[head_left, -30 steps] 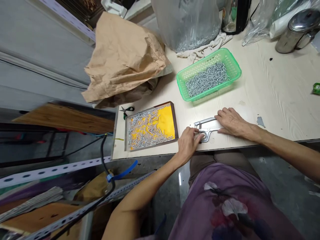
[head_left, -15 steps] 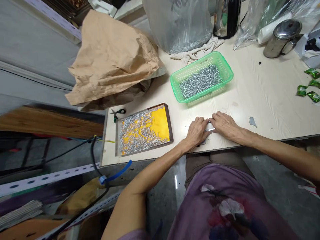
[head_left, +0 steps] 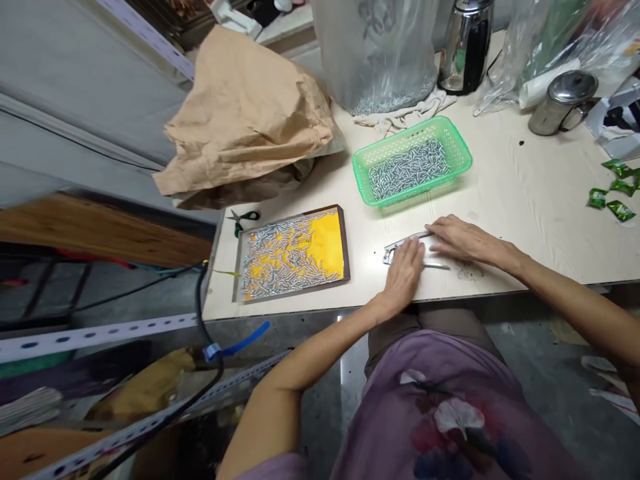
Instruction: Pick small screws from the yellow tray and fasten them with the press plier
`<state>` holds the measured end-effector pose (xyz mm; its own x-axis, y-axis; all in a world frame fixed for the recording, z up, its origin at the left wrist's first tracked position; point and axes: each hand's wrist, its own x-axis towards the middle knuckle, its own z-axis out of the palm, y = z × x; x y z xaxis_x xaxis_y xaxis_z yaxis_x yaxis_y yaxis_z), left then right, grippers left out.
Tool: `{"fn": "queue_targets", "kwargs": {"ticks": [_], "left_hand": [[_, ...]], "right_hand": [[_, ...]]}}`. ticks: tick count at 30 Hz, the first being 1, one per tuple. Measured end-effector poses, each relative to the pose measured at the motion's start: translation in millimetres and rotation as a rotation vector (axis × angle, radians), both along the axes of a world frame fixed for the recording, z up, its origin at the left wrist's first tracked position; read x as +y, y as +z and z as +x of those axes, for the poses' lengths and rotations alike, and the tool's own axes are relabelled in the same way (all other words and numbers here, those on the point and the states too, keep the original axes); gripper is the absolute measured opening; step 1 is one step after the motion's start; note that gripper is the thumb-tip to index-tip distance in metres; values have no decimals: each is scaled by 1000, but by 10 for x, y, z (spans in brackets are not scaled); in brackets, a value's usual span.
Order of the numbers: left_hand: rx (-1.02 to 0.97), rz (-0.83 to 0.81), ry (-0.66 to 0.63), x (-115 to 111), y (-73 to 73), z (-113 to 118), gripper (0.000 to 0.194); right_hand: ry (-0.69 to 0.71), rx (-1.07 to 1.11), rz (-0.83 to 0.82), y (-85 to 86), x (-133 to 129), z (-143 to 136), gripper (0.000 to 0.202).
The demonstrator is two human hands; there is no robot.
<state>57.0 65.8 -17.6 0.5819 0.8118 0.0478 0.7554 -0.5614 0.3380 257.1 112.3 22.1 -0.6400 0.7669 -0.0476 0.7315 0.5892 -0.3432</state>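
A silver metal tool that looks like a staple gun point(head_left: 395, 251) lies on the table near its front edge. My left hand point(head_left: 405, 273) is closed over its middle, with the fingers covering part of the body. A thin metal arm point(head_left: 436, 266) of the tool sticks out to the right below that hand. My right hand point(head_left: 460, 241) is at the tool's upper right end, fingers stretched out and fingertips at the bar there. Behind the hands stands a green plastic basket point(head_left: 423, 193) holding many small metal pins.
Left of the hands lies a shallow tray point(head_left: 345, 243) with a yellow bottom and scattered pins. Scissors point(head_left: 243, 217) and a crumpled brown paper bag point(head_left: 255, 113) are beyond it. A large clear bag point(head_left: 375, 53), kettle point(head_left: 465, 47), metal pot point(head_left: 563, 103) and green wrapped packets point(head_left: 620, 190) stand farther off.
My hands were close together over a small silver piece. The left hand has shifted over the staple gun, now in plain view, and the right has opened out. The camera view has shifted slightly.
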Motion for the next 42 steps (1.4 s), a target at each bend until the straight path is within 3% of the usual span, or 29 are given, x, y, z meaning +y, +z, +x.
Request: {"fn": "queue_targets", "kwargs": {"ticks": [5,10,12,15,19,21,24,26,28,32,34,36,38,42], "left_hand": [[-126,-11,-98,-333,-144,152,46],[-160,-51,-87,-311,-141,214,47],[-167,-69,-94,-294,-125,220,47],[-199,-81,-177,-374,-69,170,40],[-262,10,-325,-604,105,-155,27],[-241,90,-176,-649,220,-437,26],[-115,177,305,-511,372,-930,25],[14,171,593,-312,431,-1230,22],[152,113,743,-97,445,-1450,18],[332,-3,800,192,386,-1620,15],[370,-33,782,245,352,-1633,15],[388,-54,765,260,343,-1645,16],[375,-70,760,249,366,-1658,18],[155,-68,774,173,495,-1569,16]], "right_hand": [[-92,-108,94,-129,241,-37,22],[-150,-196,160,-32,356,-302,21],[-44,-182,166,63,265,-496,21],[255,-123,148,134,77,-801,16],[428,-126,155,8,-23,-1036,18],[443,-60,160,-101,-12,-1078,17],[431,175,123,-186,9,-1089,19],[389,369,88,-119,36,-1065,23],[301,514,108,55,111,-1015,25],[-21,606,305,481,494,-860,24],[-138,531,363,575,750,-763,24],[-167,367,356,553,931,-666,24],[-196,224,336,460,943,-589,28],[-140,187,236,279,437,-504,29]]}}
